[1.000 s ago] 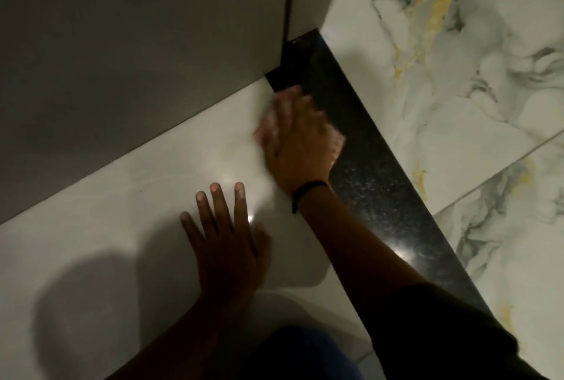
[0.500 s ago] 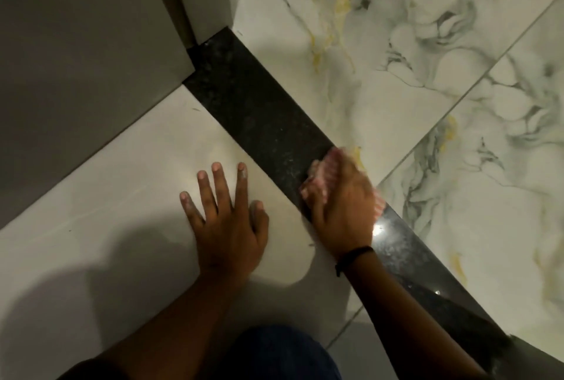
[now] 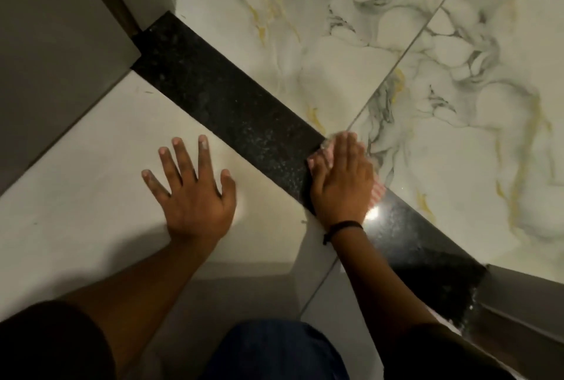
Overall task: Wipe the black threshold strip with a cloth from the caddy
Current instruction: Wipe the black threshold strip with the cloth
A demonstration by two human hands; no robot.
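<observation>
The black speckled threshold strip (image 3: 219,98) runs diagonally from the upper left to the lower right, between a plain pale tile and veined marble tiles. My right hand (image 3: 341,181) lies flat on the strip near its middle, pressing a pink-and-white cloth (image 3: 377,192) onto it; only the cloth's edges show past the fingers and palm. My left hand (image 3: 195,187) rests flat on the pale tile left of the strip, fingers spread, holding nothing. The caddy is out of view.
A grey door frame (image 3: 61,43) meets the strip's upper end, and another grey frame piece (image 3: 525,303) closes its lower right end. Marble floor (image 3: 427,59) fills the right. My blue-clad knee (image 3: 274,352) is at the bottom edge.
My right hand has slid the cloth down the strip from its upper end by the door frame to about its middle. The left hand has stayed planted on the pale tile.
</observation>
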